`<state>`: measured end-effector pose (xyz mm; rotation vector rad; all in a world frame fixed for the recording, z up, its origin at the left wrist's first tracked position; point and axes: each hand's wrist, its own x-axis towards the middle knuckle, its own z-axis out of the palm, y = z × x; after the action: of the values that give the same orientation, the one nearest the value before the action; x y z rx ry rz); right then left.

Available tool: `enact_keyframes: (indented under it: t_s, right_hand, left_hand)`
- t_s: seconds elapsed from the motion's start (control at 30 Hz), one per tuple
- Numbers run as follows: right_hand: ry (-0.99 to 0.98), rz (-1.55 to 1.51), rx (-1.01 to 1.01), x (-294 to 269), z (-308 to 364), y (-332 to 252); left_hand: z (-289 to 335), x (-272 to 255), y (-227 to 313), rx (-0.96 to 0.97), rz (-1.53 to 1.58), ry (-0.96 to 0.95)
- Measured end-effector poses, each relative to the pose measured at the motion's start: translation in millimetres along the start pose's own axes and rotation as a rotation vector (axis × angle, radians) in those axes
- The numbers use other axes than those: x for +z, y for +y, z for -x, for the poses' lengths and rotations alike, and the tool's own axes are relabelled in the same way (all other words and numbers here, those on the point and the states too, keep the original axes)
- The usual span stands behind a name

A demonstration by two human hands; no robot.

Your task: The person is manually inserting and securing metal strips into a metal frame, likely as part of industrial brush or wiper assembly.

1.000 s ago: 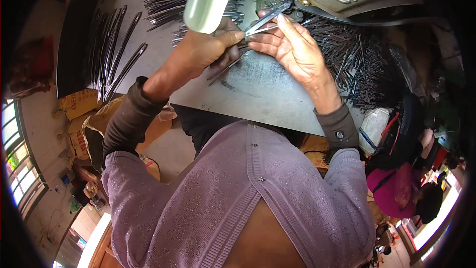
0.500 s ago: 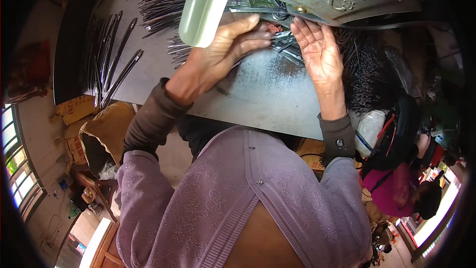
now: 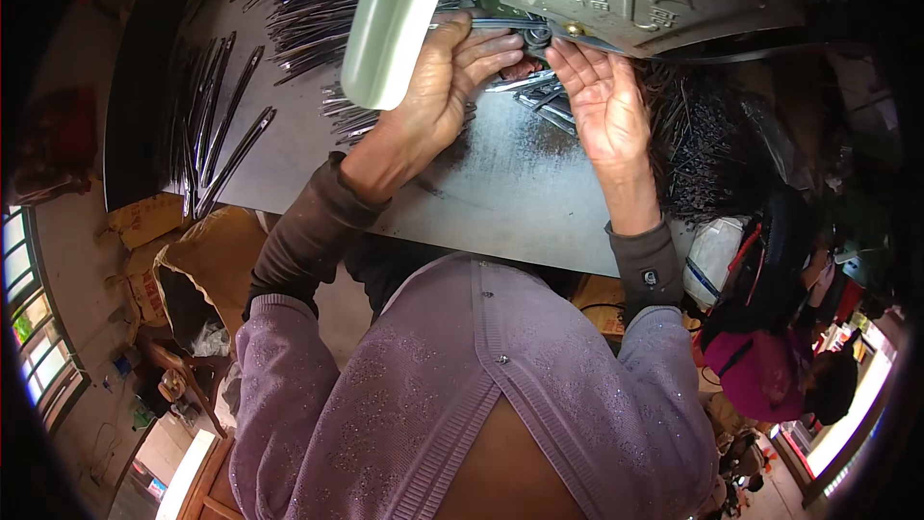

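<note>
A thin dark metal rod (image 3: 493,25) runs level into the front of a green machine, beside a small round metal part (image 3: 537,36). My left hand (image 3: 452,77) has its thumb and fingers on either side of the rod, partly hidden by a pale lamp shade (image 3: 385,48). My right hand (image 3: 606,111) is palm up, fingers stretched out, fingertips beside the round part under the metal guard (image 3: 654,0). Between both hands, several short metal pieces (image 3: 547,96) and a scrap of reddish material (image 3: 521,68) lie on the grey metal tabletop (image 3: 500,183).
Dense bundles of slim metal rods (image 3: 322,14) lie at the back left, with a few longer ones (image 3: 217,116) near the left edge. A heap of dark metal pieces (image 3: 707,144) sits at right. Sacks (image 3: 217,255) stand below left; a person in magenta (image 3: 760,376) is at right.
My left hand has moved up to the rod, its fingers now beneath it. My right hand has shifted slightly left, toward the round metal part. The rod still reaches the machine.
</note>
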<state>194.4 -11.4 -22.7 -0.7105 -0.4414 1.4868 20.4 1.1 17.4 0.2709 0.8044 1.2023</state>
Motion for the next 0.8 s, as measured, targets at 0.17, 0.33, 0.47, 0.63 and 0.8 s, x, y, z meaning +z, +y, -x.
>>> enact_keyframes:
  t_s: [0.17, 0.33, 0.47, 0.63, 0.8]
  right_hand:
    - [0.036, 0.013, -0.005, 2, -1, 0]
    - [-0.012, -0.028, -0.008, -4, -3, 3]
    - [0.062, -0.029, 0.032, 0, -2, 3]
    - [0.065, -0.027, 0.021, 0, -2, 2]
    - [-0.068, -0.070, -0.008, -16, -2, 7]
  left_hand:
    - [3, 2, 0, 0.007, -0.012, 0.008]
    - [-1, -2, -1, 0.008, 0.010, -0.006]
    - [1, -3, -1, 0.019, -0.014, 0.001]
    - [1, -2, -1, 0.011, -0.020, -0.005]
    - [-4, -7, -4, -0.002, 0.004, -0.103]
